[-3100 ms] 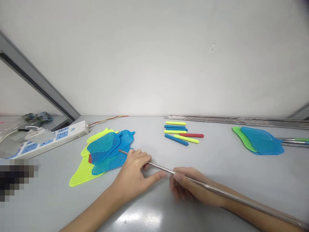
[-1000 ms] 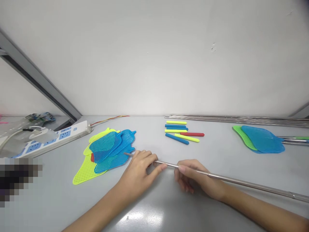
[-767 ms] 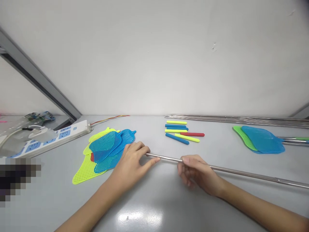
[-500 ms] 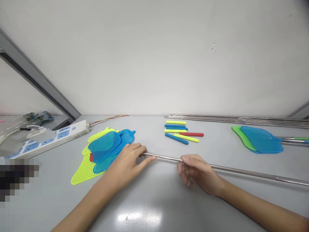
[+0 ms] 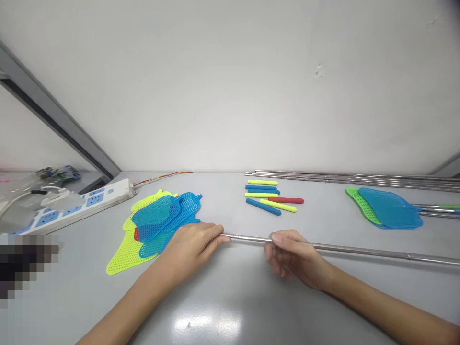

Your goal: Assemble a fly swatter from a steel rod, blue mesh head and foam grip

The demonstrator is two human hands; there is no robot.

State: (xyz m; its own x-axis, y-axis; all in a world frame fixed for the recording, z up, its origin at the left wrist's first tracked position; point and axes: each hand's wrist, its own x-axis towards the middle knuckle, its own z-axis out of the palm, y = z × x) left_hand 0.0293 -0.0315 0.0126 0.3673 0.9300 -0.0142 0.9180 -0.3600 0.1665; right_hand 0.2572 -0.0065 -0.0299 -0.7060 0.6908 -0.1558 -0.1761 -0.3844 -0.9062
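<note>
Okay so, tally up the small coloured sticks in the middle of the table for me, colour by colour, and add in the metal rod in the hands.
Yellow sticks: 3
Blue sticks: 3, one partly hidden
Red stick: 1
Metal rod, held by the left hand and right hand: 1
Total: 8

Background. The wall (image 5: 215,96), off-white, rises beyond the fingers (image 5: 217,230); small chips (image 5: 318,71) mark it above and to their right. The table (image 5: 230,292), smooth and grey, spreads beneath them, with white glare (image 5: 206,326) on their near side. 2 slanting grey bars: left bar (image 5: 57,115), far left of the fingers; right bar (image 5: 451,167), far right, cropped.
</note>
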